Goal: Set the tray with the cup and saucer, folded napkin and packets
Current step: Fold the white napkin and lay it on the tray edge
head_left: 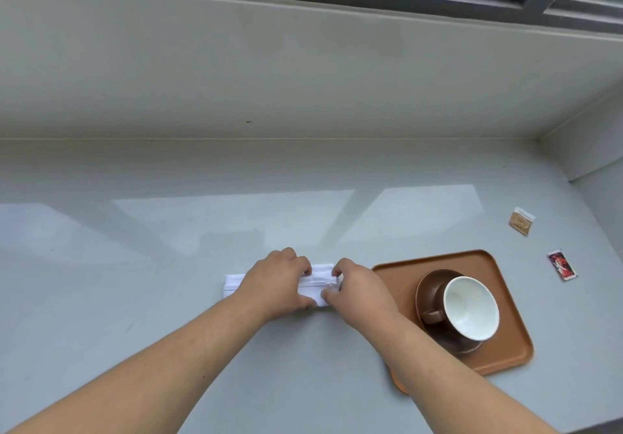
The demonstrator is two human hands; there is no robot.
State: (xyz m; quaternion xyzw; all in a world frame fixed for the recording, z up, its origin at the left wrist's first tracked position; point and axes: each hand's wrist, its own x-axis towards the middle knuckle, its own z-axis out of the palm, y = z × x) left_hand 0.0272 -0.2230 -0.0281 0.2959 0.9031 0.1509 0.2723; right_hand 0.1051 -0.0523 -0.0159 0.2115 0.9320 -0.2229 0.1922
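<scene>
Fingers (305,269) of left hand (276,282) and right hand (357,290) pinching white napkin (315,280). We are folding it just left of tray (505,359). Soft, light, floppy; we are gripping folded edge, pressing flat.

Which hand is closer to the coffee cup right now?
Right. The right hand is just left of the cup, beside the tray; the left hand is farther left, on the napkin.
</scene>
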